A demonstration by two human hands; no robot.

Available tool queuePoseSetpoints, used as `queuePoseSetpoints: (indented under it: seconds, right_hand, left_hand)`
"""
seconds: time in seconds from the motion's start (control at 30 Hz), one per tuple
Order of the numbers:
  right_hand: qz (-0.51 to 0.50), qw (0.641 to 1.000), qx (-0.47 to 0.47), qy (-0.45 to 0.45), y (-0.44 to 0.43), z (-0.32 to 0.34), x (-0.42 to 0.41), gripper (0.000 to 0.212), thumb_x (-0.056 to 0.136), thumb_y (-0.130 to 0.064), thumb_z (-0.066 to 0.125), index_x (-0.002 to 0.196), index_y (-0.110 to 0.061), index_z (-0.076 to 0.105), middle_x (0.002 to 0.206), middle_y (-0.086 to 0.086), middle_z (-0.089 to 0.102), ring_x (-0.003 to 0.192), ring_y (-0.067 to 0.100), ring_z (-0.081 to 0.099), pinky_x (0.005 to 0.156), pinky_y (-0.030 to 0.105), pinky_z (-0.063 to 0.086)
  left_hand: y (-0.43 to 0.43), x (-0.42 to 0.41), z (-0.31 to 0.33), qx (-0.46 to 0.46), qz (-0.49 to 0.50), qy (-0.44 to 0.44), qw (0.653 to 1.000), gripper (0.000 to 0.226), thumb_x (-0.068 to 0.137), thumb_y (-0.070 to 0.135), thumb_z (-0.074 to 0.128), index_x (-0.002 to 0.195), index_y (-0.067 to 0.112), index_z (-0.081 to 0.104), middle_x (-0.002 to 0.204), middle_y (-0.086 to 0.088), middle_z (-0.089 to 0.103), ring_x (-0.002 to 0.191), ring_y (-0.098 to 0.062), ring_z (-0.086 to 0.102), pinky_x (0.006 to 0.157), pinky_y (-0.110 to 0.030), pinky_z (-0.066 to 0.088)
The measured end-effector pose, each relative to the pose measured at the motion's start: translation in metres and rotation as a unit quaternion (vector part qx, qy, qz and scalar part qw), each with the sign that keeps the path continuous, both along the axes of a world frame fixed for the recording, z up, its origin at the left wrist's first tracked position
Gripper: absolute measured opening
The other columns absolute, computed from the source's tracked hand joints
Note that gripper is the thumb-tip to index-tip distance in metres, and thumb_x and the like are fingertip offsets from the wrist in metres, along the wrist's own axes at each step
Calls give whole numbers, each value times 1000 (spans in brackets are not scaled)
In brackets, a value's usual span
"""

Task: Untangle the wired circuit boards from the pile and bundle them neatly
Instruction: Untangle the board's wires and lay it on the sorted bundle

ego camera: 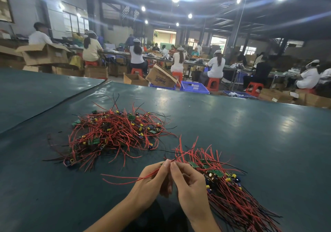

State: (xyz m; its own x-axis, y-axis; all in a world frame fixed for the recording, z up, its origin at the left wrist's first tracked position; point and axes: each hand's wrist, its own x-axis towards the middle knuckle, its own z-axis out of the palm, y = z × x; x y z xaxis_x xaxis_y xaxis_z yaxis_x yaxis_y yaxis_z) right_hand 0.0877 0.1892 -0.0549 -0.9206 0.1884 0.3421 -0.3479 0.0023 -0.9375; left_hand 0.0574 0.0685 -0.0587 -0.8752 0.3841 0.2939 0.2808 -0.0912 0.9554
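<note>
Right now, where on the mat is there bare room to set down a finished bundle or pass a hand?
Bare mat lies right of the tangled pile and beyond the sorted bundle, and again near left, below the pile. Crowded: the gap between pile and bundle, where the left hand and right hand pinch red wires.

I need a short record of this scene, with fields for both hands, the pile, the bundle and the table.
left hand: pinches red wires
right hand: pinches the wires too, close beside the left hand
tangled pile: on the table, beyond the hands, to the left
bundle: on the table, right of the hands, wires roughly aligned
table: dark green cover
</note>
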Motion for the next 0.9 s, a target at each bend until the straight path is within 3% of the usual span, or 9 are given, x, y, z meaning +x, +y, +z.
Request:
queuePoseSetpoints:
  seconds: [0.07, 0.13, 0.27, 0.4, 0.47, 0.53, 0.67, 0.77, 0.9]
  right_hand:
    - [-13, 1000, -27, -11, 1, -1, -2, 23, 81, -30, 63, 83, -13, 77, 76, 8, 72, 71, 19, 68, 67, 25, 55]
    - [-20, 996, -73, -41, 2, 1, -3, 21, 81, -29, 63, 69, -17, 75, 64, 3, 66, 58, 13, 61, 54, 20, 50]
    - [-88, 980, -150, -101, 14, 3, -8, 29, 93, -22, 61, 67, -21, 73, 64, 3, 67, 53, 11, 62, 47, 24, 48]
    - [-138, 961, -216, -109, 29, 2, -14, 37, 99, -26, 55, 69, -12, 72, 53, 1, 58, 39, 9, 47, 35, 21, 38]
    - [-177, 970, -142, -90, 35, -1, -14, 42, 100, -31, 52, 68, -16, 74, 46, -5, 47, 38, 8, 39, 35, 21, 35]
    - [-210, 974, 41, -69, 40, -2, -11, 45, 99, -36, 52, 65, -12, 70, 46, -6, 41, 42, 8, 36, 41, 19, 32]
    - [-233, 911, 328, -91, 41, -8, -6, 41, 95, -47, 54, 67, -18, 64, 59, -8, 55, 57, 9, 50, 54, 30, 41]
    - [-248, 858, 427, -138, 34, -9, -3, 29, 93, -56, 52, 93, -33, 69, 83, -16, 54, 75, 9, 52, 57, 26, 37]
    - [-255, 838, 456, -155, 33, -8, -1, 29, 92, -53, 56, 114, -36, 65, 94, -18, 47, 74, 5, 46, 56, 23, 33]
  left_hand:
    - [1, 1, 0, -16, -3, 20, 1000, 40, 91, 56, 46, 69, 26, 63, 58, 0, 60, 55, -12, 57, 55, -24, 47]
    - [0, 1, -2, -54, -11, 61, 997, 34, 91, 55, 52, 70, 31, 63, 59, 5, 61, 55, -8, 55, 55, -22, 44]
    - [-3, 0, -11, -176, 14, 154, 972, 33, 84, 51, 68, 75, 21, 60, 58, 9, 55, 52, -4, 47, 51, -22, 38]
    - [-15, -12, -13, -305, 165, 308, 886, 16, 82, 44, 61, 82, 27, 62, 76, 14, 62, 70, -2, 58, 65, -25, 50]
    - [-28, -23, -13, -342, 244, 354, 836, 13, 82, 38, 62, 87, 26, 66, 91, 14, 64, 86, -9, 60, 75, -30, 51]
    - [-45, -37, -15, -388, 304, 328, 806, 19, 79, 32, 70, 96, 24, 68, 112, 5, 63, 105, -19, 58, 86, -38, 47]
    - [-77, -59, -23, -479, 381, 212, 762, 42, 82, 34, 68, 122, 23, 62, 148, -12, 40, 134, -32, 37, 104, -49, 34]
    - [-96, -70, -29, -541, 364, 103, 751, 53, 91, 47, 52, 140, 29, 44, 157, -8, 25, 141, -29, 24, 111, -48, 27]
    - [-102, -75, -31, -532, 360, 90, 761, 45, 95, 42, 49, 136, 23, 49, 143, 1, 44, 128, -25, 42, 105, -43, 35]
